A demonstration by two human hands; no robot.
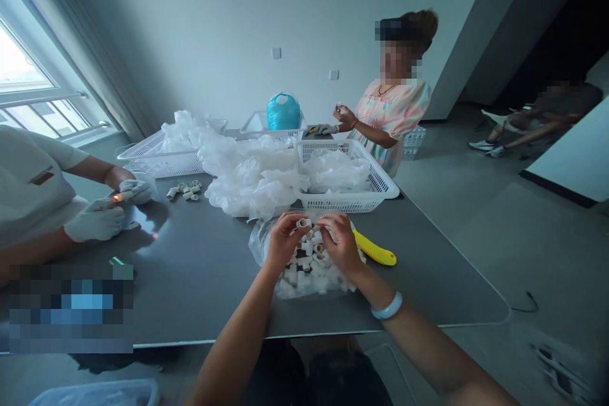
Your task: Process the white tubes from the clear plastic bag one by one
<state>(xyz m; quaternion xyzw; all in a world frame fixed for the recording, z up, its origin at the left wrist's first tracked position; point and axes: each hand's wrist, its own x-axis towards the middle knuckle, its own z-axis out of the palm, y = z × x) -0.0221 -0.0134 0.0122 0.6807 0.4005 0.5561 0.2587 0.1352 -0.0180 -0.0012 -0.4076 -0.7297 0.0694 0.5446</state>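
Note:
My left hand (284,238) pinches a white plastic pipe fitting (303,223), its round opening facing me. Close beside it, my right hand (340,238) has its fingertips bent together; what they hold, if anything, is too small to make out. Both hands hover over a clear plastic bag (259,244) spread on the grey table (200,279). Many loose white pipe fittings (302,276) lie in the bag. A yellow-handled tool (378,248) rests just right of my right hand, its far end hidden behind that hand.
Behind the bag stand a white basket (380,181) and a heap of clear plastic bags (257,171). Several fittings (184,190) lie left. A co-worker's gloved hands (99,219) work there near a small flame. Another person (394,108) stands across the table.

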